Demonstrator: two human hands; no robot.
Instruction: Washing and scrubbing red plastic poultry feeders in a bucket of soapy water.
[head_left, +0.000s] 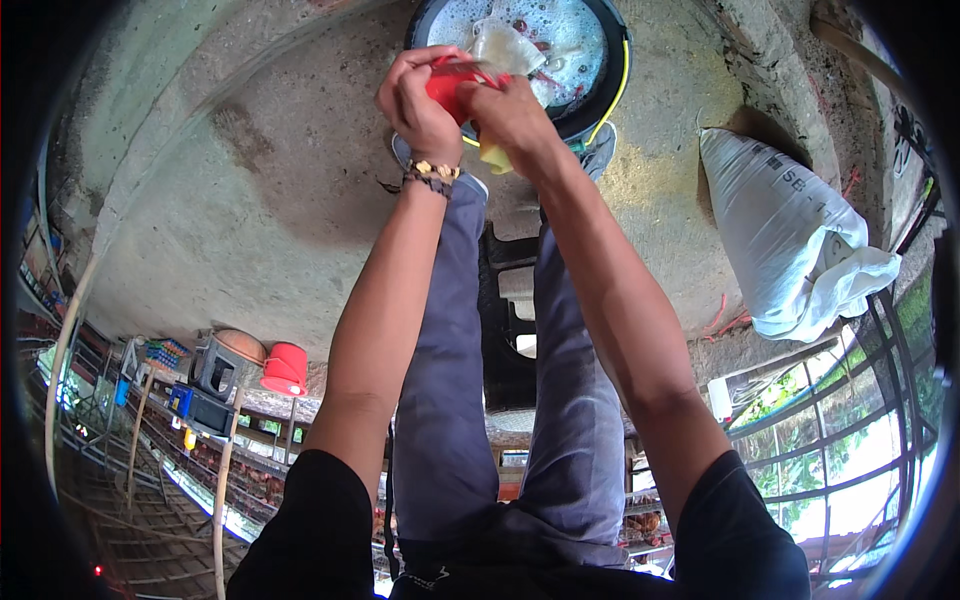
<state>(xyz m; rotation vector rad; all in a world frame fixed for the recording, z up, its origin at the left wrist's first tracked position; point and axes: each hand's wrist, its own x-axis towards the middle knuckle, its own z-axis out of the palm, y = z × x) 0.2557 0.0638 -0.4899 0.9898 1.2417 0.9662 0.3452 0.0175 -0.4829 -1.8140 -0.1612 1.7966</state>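
Both hands are together over the near rim of a black bucket (619, 64) of foamy water (450, 26). My left hand (424, 105) grips a red plastic piece (448, 94) by its left side. My right hand (510, 112) presses against the right side of that piece, its fingers curled. A yellow sponge or cloth (493, 156) sticks out beneath the right palm, which partly hides it. In the foam lies a whitish, translucent item (506, 46), with a few dark red bits around it. The bucket's yellow handle (621, 94) hangs down its right side.
A full white woven sack (780, 232) bearing print lies on the concrete floor (300, 187) at right. A black plastic stool (506, 315) shows between my legs. Behind at left are a red bucket (285, 367), a brown basin (240, 345) and stacked egg trays (166, 352).
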